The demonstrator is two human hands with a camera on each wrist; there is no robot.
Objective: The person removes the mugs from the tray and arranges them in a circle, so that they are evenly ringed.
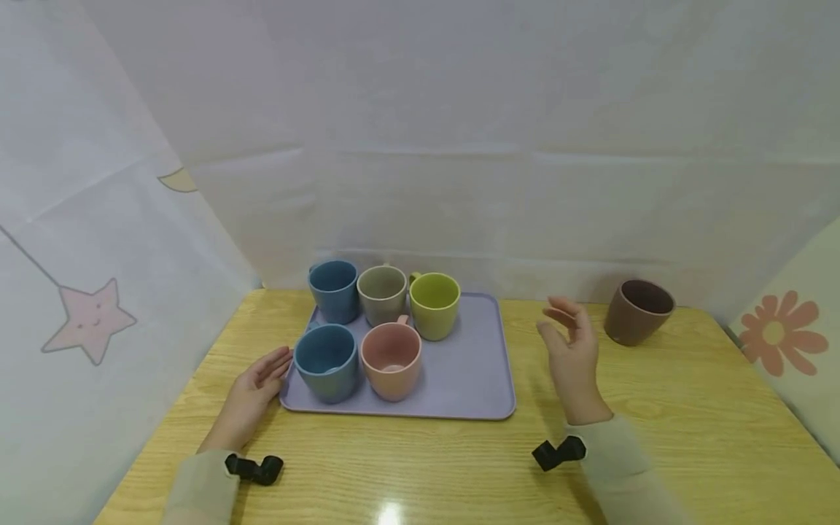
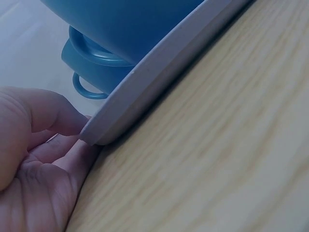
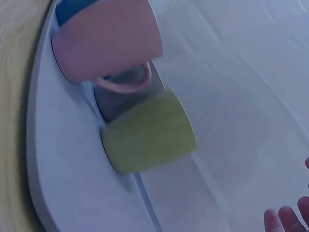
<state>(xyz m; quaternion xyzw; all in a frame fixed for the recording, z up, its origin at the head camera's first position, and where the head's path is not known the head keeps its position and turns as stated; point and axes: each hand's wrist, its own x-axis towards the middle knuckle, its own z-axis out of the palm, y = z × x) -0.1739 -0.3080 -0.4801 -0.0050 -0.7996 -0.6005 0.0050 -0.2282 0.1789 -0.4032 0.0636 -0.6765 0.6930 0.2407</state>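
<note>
My left hand (image 1: 249, 394) is at the left edge of a lilac tray (image 1: 466, 372). In the left wrist view its thumb and fingers (image 2: 58, 113) pinch the tray's rim, with some fingertips hidden beneath it. On the tray stand a front blue mug (image 1: 328, 383), a pink mug (image 1: 392, 375), a rear blue mug (image 1: 336, 302), a grey mug (image 1: 383, 306) and a yellow-green mug (image 1: 435, 321). My right hand (image 1: 574, 357) holds nothing, its fingers loosely bent, between the tray and a brown mug (image 1: 626, 321).
The brown mug stands on the wooden table (image 1: 420, 467) at the back right, near the white cloth backdrop (image 1: 453, 211). Cloth also hangs along both sides. The tray's right part bears no mug.
</note>
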